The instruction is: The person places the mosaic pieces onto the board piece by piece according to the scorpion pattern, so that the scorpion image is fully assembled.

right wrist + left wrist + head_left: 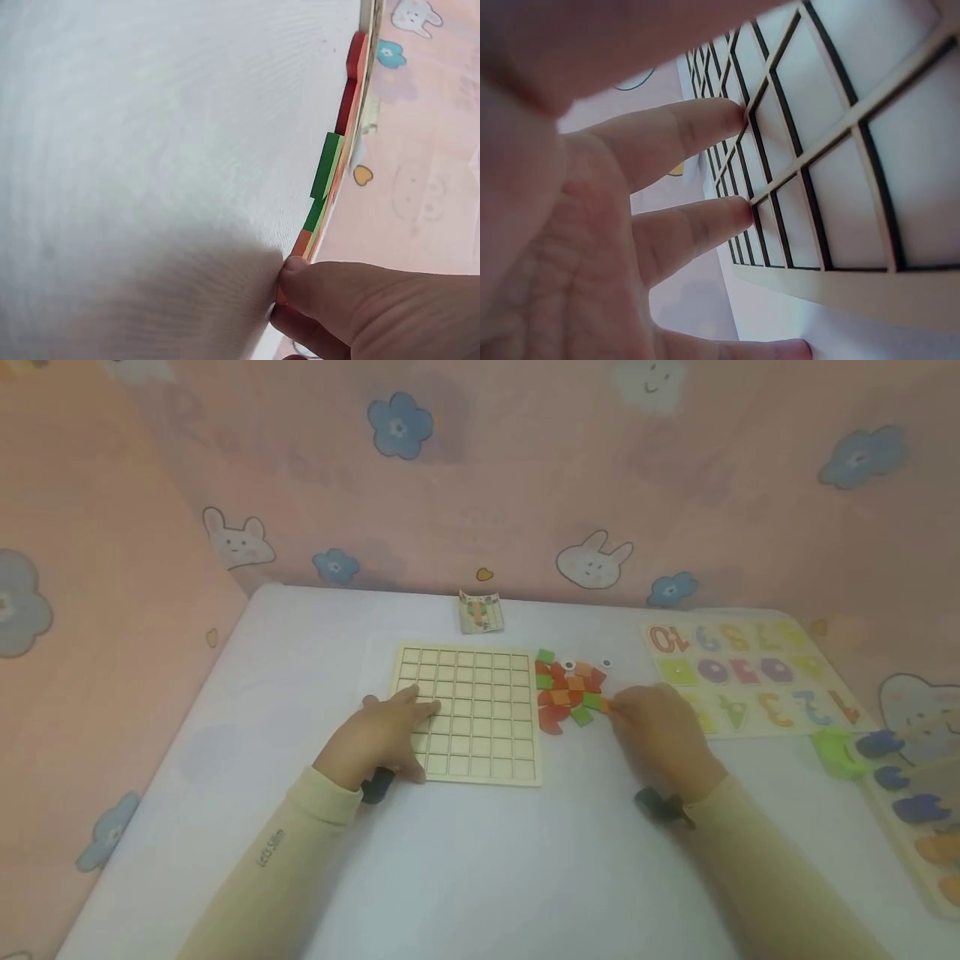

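A pale wooden grid board point(482, 714) lies on the white table, seen close up in the left wrist view point(847, 176). My left hand point(382, 735) rests spread over its left edge, fingertips touching the grid bars point(667, 142). Right of the board is a loose cluster of red point(552, 718), green point(582, 717) and orange point(560, 697) pieces, with two round eye pieces point(569, 666). My right hand point(663, 735) is at the cluster's right side, thumb and fingers on an orange piece point(607, 705). The right wrist view shows that thumb and finger point(352, 307) pinching it beside green pieces point(326, 165).
A small printed picture card point(482, 612) stands behind the board. On the right lie a number puzzle board point(750, 672), a light green piece point(838, 753) and a tray with blue and orange pieces point(900, 827). A patterned pink cloth hangs behind the table.
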The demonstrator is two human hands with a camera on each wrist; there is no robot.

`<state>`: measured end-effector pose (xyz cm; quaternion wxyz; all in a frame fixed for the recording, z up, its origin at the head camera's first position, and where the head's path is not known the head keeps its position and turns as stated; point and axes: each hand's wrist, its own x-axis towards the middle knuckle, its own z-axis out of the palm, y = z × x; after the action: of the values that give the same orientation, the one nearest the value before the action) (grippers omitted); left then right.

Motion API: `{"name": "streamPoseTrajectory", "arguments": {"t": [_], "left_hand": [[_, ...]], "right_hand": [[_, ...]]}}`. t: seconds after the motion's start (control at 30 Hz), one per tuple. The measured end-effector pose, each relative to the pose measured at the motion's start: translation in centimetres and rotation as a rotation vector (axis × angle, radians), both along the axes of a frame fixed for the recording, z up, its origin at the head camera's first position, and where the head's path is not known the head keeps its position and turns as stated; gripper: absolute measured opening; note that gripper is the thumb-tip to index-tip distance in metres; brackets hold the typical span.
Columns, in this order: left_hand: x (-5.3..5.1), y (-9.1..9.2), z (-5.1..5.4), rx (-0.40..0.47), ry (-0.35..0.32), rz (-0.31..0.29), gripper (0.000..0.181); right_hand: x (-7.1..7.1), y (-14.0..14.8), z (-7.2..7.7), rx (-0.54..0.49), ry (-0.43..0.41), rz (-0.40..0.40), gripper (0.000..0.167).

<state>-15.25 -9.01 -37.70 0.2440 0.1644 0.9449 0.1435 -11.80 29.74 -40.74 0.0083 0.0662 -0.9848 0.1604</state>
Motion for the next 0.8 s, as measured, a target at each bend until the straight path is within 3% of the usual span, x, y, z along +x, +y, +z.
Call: {"name": "streamPoseTrajectory", "arguments": {"t": [0.2,0.5,0.67,0.8], "left_hand": [[0.0,0.1,-0.2,0.016,0.000,0.026,0.107],[-0.2,0.0,-0.2,0.029,0.013,0.001,0.106],[-0.3,0.0,-0.5,0.027,0.007,-0.002,0.106],[-0.2,-0.1,-0.7,0.022,0.010,0.003,0.107]], "right_hand": [[-0.4,0.0,0.1,0.095,0.008,0.064,0.022],[-0.9,1.1,0.4,0.101,0.058,0.135,0.023],[-1.5,1.4,1.5,0.079,-0.043,0.075,0.029],[-3.1,0.2,2.9,0.067,-0.074,0.022,0.028]]}}
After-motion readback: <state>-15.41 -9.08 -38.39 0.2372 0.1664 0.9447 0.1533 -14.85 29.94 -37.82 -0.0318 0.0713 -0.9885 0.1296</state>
